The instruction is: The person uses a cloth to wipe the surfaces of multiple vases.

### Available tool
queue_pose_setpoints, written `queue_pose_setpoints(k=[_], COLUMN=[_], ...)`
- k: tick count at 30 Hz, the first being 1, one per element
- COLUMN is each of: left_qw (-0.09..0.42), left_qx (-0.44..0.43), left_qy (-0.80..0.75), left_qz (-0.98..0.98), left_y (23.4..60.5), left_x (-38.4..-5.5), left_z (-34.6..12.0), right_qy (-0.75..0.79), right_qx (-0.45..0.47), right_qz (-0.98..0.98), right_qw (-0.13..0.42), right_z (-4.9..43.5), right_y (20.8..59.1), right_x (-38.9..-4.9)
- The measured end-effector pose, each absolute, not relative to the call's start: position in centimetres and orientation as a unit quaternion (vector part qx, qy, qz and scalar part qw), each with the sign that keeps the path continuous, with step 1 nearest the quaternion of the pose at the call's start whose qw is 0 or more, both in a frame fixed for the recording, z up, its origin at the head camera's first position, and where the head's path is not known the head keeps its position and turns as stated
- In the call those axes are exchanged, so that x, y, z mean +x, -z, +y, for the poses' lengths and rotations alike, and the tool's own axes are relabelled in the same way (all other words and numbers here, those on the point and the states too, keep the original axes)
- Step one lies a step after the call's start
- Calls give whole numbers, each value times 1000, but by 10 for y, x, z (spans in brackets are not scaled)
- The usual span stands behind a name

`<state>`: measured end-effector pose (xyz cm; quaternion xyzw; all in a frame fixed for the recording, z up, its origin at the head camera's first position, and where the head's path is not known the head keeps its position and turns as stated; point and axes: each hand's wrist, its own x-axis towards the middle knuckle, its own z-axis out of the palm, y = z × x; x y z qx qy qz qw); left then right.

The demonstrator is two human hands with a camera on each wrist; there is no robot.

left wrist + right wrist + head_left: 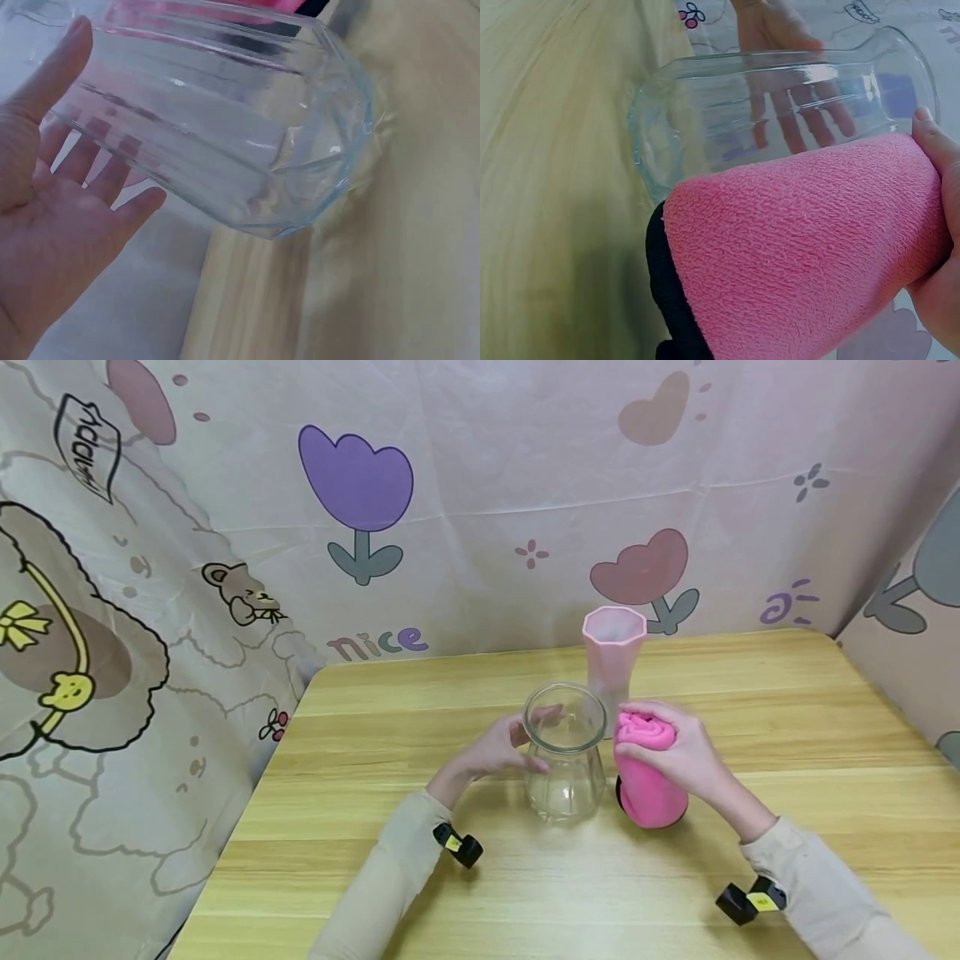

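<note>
A clear glass jar (pixel 566 795) with a wide round rim stands upright on the wooden table. My left hand (pixel 498 747) is at its left side, thumb in front and fingers reaching behind. In the left wrist view those fingers (pixel 112 176) are spread and nearly straight beside the faceted glass. Just right of the jar, my right hand (pixel 686 752) grips a rolled pink towel (pixel 652 797) near its top, thumb on the near side. The right wrist view shows the towel's fuzzy surface and a black edging (pixel 671 277) at its lower end.
Behind the jar and towel stands a tall pink vase (pixel 613 664) with an angular rim. A printed cloth (pixel 480 460) hangs along the back and left sides of the wooden table (pixel 360 735). Each sleeve carries a small black wrist camera (pixel 457 845).
</note>
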<state>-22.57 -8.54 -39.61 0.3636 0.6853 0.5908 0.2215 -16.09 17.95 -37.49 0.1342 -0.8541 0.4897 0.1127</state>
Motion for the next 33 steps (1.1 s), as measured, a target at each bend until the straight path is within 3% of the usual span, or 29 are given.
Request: queue_pose_setpoints(k=[4,12,16,33], left_qw=[216,97,62,80], left_qx=[339,258,245,224], left_qy=[-606,-614,-610,-617], left_qz=[687,739,751,750], left_y=[400,414,420,389], left_x=[-223,-198,-189,-171], left_z=[-86,-87,-85,-82], right_qy=[-483,-501,-501,-521], right_qx=[144,193,220,178], right_qz=[-856,-820,-806,-820], right_qw=[112,200,228,160], right_z=[177,168,163,155], right_y=[377,361,352,374], right_x=[-159,-162,-162,-164])
